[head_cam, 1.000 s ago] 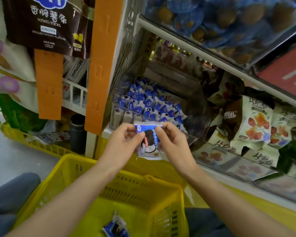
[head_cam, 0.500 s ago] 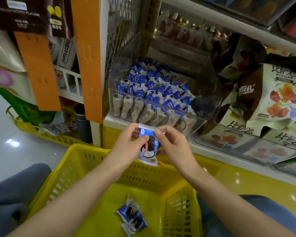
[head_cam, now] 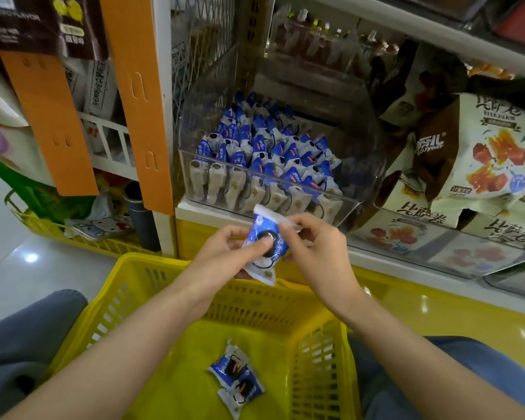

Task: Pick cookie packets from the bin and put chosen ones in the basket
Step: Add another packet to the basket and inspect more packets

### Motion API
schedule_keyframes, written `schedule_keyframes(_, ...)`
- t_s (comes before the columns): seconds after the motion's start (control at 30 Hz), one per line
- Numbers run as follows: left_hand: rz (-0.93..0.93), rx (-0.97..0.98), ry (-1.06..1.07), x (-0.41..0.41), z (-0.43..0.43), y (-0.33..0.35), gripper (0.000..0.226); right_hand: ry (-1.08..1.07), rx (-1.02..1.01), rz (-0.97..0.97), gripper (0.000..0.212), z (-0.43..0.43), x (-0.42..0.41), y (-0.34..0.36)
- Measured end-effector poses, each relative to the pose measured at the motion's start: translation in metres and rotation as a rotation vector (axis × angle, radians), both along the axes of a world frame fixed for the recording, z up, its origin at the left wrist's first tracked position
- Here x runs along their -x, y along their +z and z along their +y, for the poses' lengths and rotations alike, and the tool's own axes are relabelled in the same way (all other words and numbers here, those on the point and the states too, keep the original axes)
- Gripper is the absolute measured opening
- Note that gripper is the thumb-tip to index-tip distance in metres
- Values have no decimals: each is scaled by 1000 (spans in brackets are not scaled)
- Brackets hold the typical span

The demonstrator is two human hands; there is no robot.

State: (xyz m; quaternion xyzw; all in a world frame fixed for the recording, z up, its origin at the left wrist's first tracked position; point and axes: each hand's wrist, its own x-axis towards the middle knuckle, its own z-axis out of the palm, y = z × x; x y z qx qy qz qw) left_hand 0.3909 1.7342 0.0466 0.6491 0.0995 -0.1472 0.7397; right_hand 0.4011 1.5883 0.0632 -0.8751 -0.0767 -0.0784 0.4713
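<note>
Shop: stocked snack shelves (head_cam: 482, 153), basket (head_cam: 152, 286)

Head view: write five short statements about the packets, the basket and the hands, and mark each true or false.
1. Both hands hold one cookie packet. True: the left hand and right hand both grip it.
2. The yellow basket holds no packets. False: two packets lie on its floor.
3. The held packet is above the basket's far rim. True.
4. The clear bin on the shelf is nearly empty. False: it is packed with blue and white packets.
5. The held packet is red. False: it is blue and white.
</note>
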Motion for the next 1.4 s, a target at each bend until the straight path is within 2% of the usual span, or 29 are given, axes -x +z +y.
schedule_keyframes(0.1, -33, 30, 99, -2, 4, 1, 30, -66, -260, 212, 7, -4, -2, 4)
schedule_keyframes(0.2, -111, 12, 215, -3, 12, 1, 20, 6, -428, 431, 13, -4, 2, 4)
schedule_keyframes(0.27, -193, -26, 250, -3, 13, 0, 9, 100, -370, 514, 21, -3, 6, 3)
schedule_keyframes(0.4, -307, -133, 274, 1, 11, -1, 14, 223, -204, 603, 29, -1, 12, 2)
schedule_keyframes(0.5, -321, -174, 242, 2, 11, -2, 16, 317, 21, 484, 43, -1, 12, 1)
schedule_keyframes(0.53, -343, -217, 206, 3, 11, -1, 16, 339, 35, 433, 45, -1, 12, 1)
schedule_keyframes(0.63, -435, -379, 67, 6, 9, 0, 17, 301, -96, 334, 27, 1, 13, 4)
schedule_keyframes(0.73, -417, -341, 23, 9, 5, 0, 12, 216, -156, 253, 2, 0, 11, 4)
schedule_keyframes(0.83, -364, -239, 47, 9, 3, 1, 12, 191, -213, 254, 3, -1, 9, 4)
schedule_keyframes(0.9, -366, -245, 51, 9, 4, 1, 13, 200, -228, 268, 3, 1, 10, 3)
schedule_keyframes(1.07, -360, -255, 12, 9, 6, 3, 16, 185, -27, 73, 8, 0, 13, 2)
schedule_keyframes(1.2, -361, -247, 1, 8, 4, 6, 15, 185, 180, -157, 10, -2, 13, 4)
schedule_keyframes(1.33, -342, -464, 111, 7, 8, 0, 16, 58, 44, -179, 4, -5, 11, 5)
schedule_keyframes(1.37, -281, -470, 99, 5, 9, -1, 21, 43, -13, -172, 4, -5, 11, 6)
schedule_keyframes(1.4, -186, -397, 75, 4, 10, 0, 29, 48, -43, -181, 5, -5, 11, 7)
